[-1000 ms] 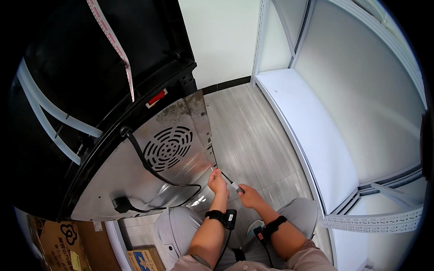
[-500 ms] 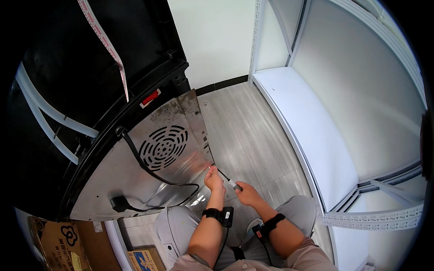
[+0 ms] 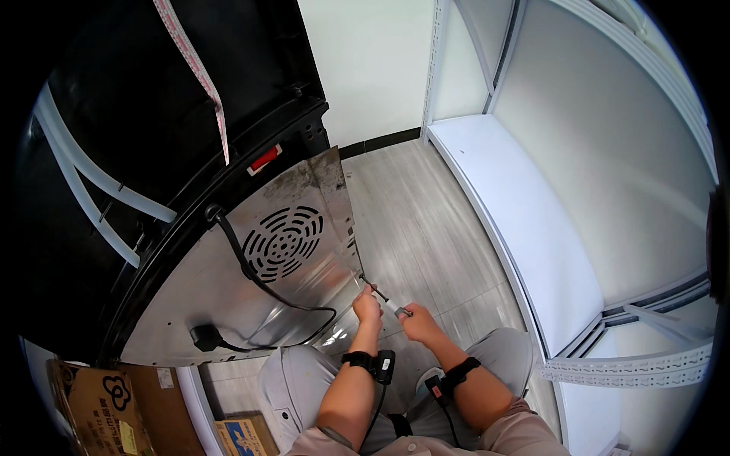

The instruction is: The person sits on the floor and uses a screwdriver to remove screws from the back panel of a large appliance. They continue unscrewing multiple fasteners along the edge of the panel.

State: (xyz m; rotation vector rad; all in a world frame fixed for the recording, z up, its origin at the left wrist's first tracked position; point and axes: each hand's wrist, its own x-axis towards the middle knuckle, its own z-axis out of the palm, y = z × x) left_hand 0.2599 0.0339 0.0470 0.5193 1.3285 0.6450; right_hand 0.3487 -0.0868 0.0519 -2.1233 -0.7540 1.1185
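My right hand (image 3: 417, 322) is closed round the handle of a screwdriver (image 3: 400, 310), which slants up and to the left, out of that hand and past the fingertips of my left hand (image 3: 368, 308). The handle is grey, paler toward the shaft, and the shaft is dark, thin and straight. Its far end lies just above my left fingertips, at the right-hand edge of a metal panel (image 3: 201, 285); I can't tell whether it sits in a screw. My left fingers are curled in close beside the shaft, and I can't tell whether they pinch it or something small.

The panel spreads out to the left of both hands. It is silvery and dull, shinier close to my left hand, with dark, grimy staining at its top corner, farther up from my hands. Up and left of my left hand, curved slots ring a round vent (image 3: 284, 243). A black cord (image 3: 296, 307) loops across the panel to a chunky black plug (image 3: 204, 337), well to the left of my left hand.
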